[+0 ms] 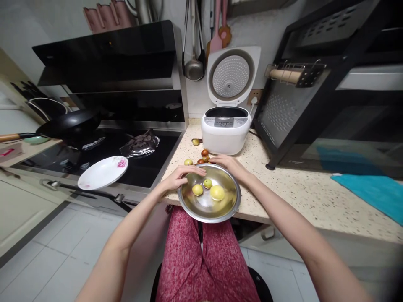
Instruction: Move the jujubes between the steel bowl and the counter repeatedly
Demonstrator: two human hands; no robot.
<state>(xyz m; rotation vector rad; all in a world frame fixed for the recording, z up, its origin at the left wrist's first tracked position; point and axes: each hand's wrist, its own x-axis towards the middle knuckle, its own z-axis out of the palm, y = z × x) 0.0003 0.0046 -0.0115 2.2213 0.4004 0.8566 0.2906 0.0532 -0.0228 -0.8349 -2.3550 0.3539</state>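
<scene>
A shiny steel bowl (231,201) sits at the counter's front edge, partly overhanging it. Inside lie three yellow-green fruits (217,192). My left hand (182,174) rests on the bowl's far left rim, fingers curled over it. At the bowl's far right rim, my right hand (228,162) reaches toward several small red and green fruits (204,156) loose on the counter; I cannot tell whether its fingers hold one.
An open white rice cooker (226,130) stands behind the fruits. A white plate (103,172) lies on the black stove to the left, with a black pan (71,122) behind. A black rack (315,84) and blue cloth (371,191) are on the right counter.
</scene>
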